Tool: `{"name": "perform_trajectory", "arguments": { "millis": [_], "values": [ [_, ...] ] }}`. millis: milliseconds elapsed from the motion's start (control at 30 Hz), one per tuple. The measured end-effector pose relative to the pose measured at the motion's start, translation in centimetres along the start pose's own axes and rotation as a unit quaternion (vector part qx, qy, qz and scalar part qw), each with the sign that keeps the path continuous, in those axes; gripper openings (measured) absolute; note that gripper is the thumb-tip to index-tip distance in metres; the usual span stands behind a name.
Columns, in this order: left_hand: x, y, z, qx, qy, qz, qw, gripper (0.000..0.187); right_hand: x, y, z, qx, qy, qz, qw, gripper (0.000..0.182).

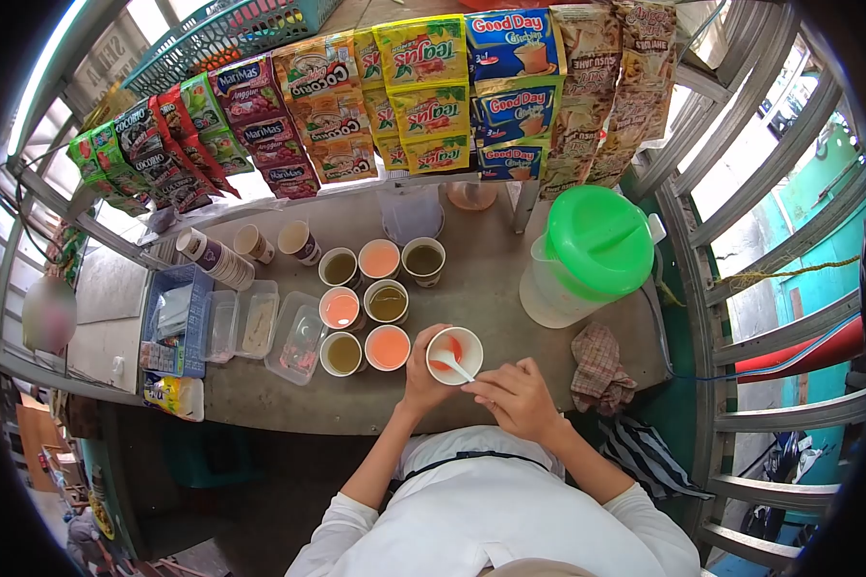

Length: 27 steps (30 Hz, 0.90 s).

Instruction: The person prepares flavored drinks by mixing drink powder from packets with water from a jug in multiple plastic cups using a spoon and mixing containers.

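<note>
My left hand (pixel 425 377) is wrapped round the side of a white paper cup (pixel 473 348) at the counter's front. A little orange-red stuff lies in the bottom of this cup. Pinched in my right hand (pixel 518 396) is a white plastic spoon (pixel 455 365), its bowl down inside the cup. Just left of the held cup stand several filled cups, among them an orange drink (pixel 388 347) and a dark greenish drink (pixel 388 303). To the right is a clear pitcher (pixel 548 288) with a bright green lid (pixel 598 240).
Sachet strips (pixel 423 96) hang along the back. Left are a stack of paper cups (pixel 214 258), clear plastic tubs (pixel 296 337) and a blue basket (pixel 202 332). A checked cloth (pixel 601 367) lies at right. Metal bars (pixel 789 317) enclose the right side.
</note>
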<state>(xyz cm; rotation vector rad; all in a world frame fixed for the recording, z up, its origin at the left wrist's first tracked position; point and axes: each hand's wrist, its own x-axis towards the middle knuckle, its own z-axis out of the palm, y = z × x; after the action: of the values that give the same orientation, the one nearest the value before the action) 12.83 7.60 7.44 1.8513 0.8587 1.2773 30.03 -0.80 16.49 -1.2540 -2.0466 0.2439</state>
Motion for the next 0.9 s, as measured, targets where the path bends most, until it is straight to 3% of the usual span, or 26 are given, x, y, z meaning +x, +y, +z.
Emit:
{"name": "perform_trajectory", "arguments": {
  "millis": [167,467,900],
  "values": [
    [0.1,0.9,-0.2,-0.004,-0.030,-0.056,0.998,0.098,0.1,0.6,-0.6,-0.022,0.015,0.029,0.999,0.020],
    [-0.2,0.6,-0.1,-0.029,-0.053,-0.051,0.997,0.096,0.8,0.0,-1.0,-0.049,-0.011,-0.015,0.999,0.018],
    [0.6,0.7,-1.0,-0.018,-0.059,0.029,0.998,0.091,0.3,0.2,-1.6,0.011,-0.008,0.002,1.000,0.018]
  ]
}}
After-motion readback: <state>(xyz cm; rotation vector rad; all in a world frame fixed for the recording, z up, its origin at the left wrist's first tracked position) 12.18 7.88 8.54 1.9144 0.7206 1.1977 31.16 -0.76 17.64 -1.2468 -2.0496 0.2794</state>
